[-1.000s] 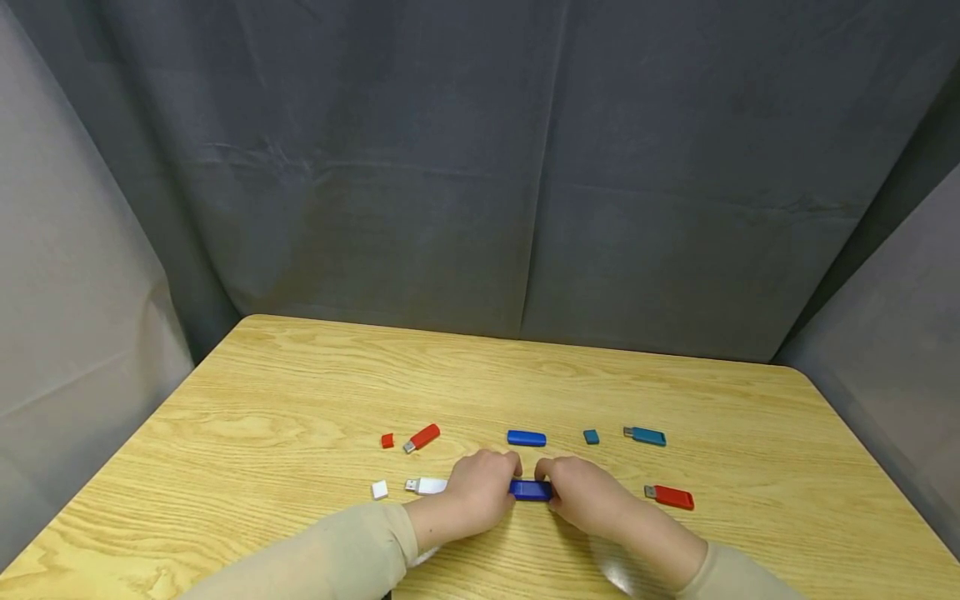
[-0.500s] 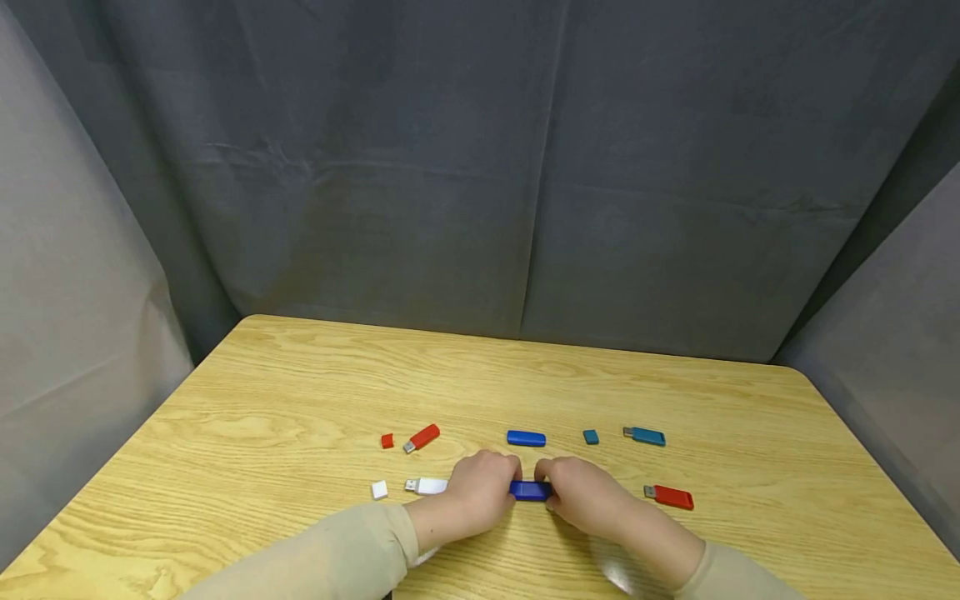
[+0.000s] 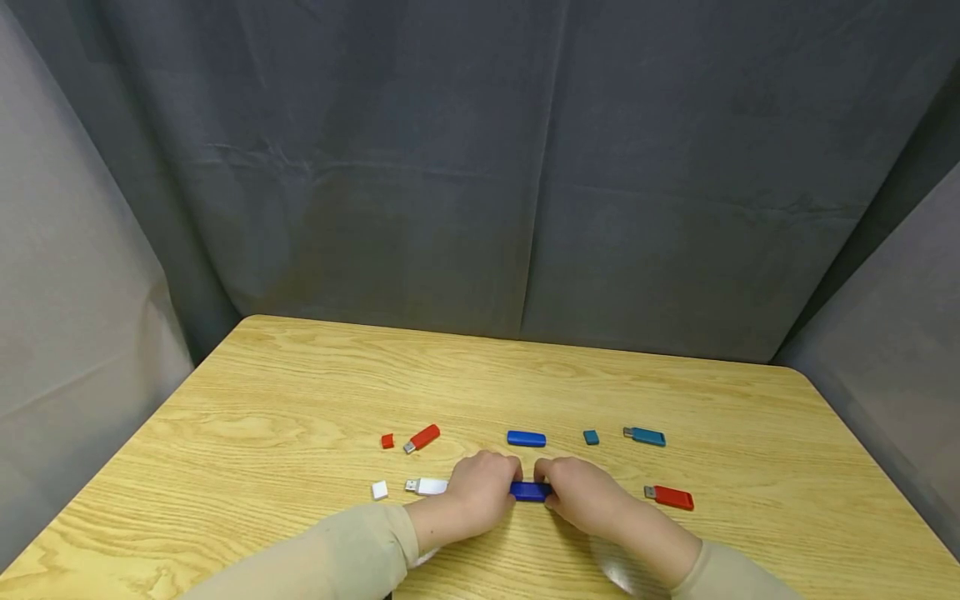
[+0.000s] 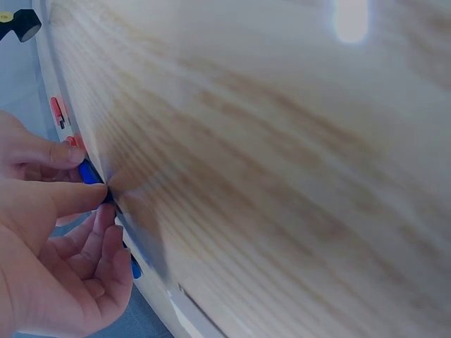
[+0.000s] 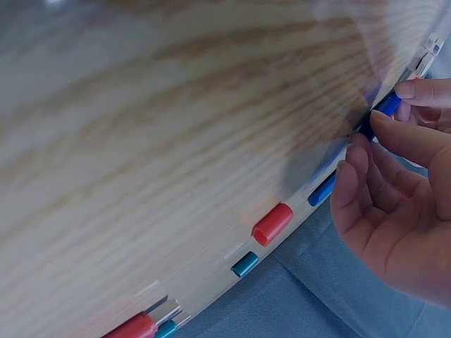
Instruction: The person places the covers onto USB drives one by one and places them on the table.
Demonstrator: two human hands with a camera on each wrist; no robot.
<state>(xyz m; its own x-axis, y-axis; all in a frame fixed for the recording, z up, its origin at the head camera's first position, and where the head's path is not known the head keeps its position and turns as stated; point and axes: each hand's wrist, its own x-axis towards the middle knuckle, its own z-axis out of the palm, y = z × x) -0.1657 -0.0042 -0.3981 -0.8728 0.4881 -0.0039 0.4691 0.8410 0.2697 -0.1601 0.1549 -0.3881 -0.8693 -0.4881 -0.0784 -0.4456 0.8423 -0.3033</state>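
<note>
In the middle of the head view, a dark blue USB stick (image 3: 531, 492) lies level between my hands. My left hand (image 3: 480, 492) pinches its left end between thumb and fingers, and my right hand (image 3: 585, 493) does the same at its right end. No metal plug shows on it; both ends are covered by fingers. In the left wrist view its blue body (image 4: 89, 172) passes between the thumbs, close over the table. Just beyond the hands lies a second, brighter blue stick (image 3: 527, 438), also with no plug showing.
Left on the wooden table (image 3: 337, 367) lie a red stick (image 3: 422, 438), red cap (image 3: 387, 441), white stick (image 3: 427, 486) and white cap (image 3: 379, 490). Right are a teal cap (image 3: 592, 437), teal stick (image 3: 645, 436) and red stick (image 3: 670, 497). The right wrist view shows another red cap (image 5: 272, 224).
</note>
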